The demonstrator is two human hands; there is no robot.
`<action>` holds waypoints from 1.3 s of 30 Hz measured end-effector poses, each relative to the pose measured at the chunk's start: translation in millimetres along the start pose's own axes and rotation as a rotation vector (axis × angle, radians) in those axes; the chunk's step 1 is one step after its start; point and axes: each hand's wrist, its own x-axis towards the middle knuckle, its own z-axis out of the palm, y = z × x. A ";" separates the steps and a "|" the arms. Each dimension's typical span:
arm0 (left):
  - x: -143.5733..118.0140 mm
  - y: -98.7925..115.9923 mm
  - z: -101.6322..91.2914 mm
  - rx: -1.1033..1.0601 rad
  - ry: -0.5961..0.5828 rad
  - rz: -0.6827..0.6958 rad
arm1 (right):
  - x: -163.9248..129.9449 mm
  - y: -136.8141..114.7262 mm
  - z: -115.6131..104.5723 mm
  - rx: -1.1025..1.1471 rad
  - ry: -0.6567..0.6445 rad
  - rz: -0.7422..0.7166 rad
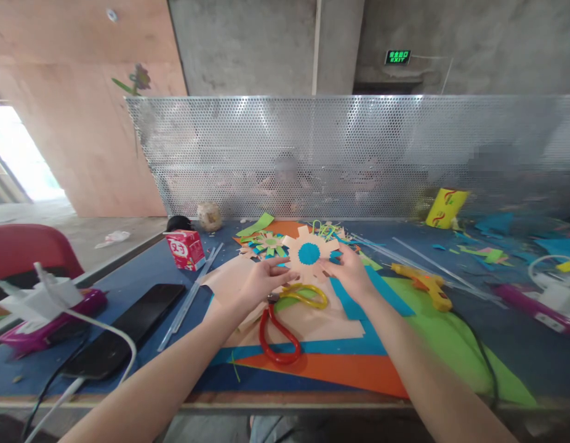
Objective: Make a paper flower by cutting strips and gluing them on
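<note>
A beige paper flower (293, 249) with square-ended petals and a scalloped blue paper disc (309, 253) at its centre is held up over the table. My right hand (352, 271) pinches its right edge, thumb in front. At the flower's lower left, my left hand (264, 280) has its fingers drawn together on a petal edge. Just below lie scissors with a red handle loop (280, 357) and a yellow one (325, 298), resting on beige paper (326, 326). Behind the flower sits another layered paper flower (269, 243), green, beige and blue.
Orange paper (340, 369) and green paper (451, 344) cover the front and right. A yellow glue gun (426, 286) trails a black cord. Clear glue sticks (190, 298), a phone (128, 326), a red box (186, 249) and power strips flank the work. A perforated metal screen (229, 141) stands behind.
</note>
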 end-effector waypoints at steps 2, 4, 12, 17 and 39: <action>-0.2 1.2 1.4 -0.045 0.015 0.021 | -0.1 -0.9 0.7 -0.012 0.001 -0.002; -0.7 2.8 2.9 -0.093 0.040 0.031 | -0.5 -2.5 1.8 -0.024 0.000 -0.005; -4.0 7.0 5.4 -0.160 0.046 0.055 | -2.1 -3.5 2.5 -0.045 -0.010 -0.025; -4.7 5.2 5.6 -0.102 0.093 0.076 | -3.6 -6.4 4.4 -0.041 -0.003 -0.015; -3.4 7.4 4.8 -0.032 -0.004 0.137 | -8.6 -13.8 10.0 0.003 -0.047 0.055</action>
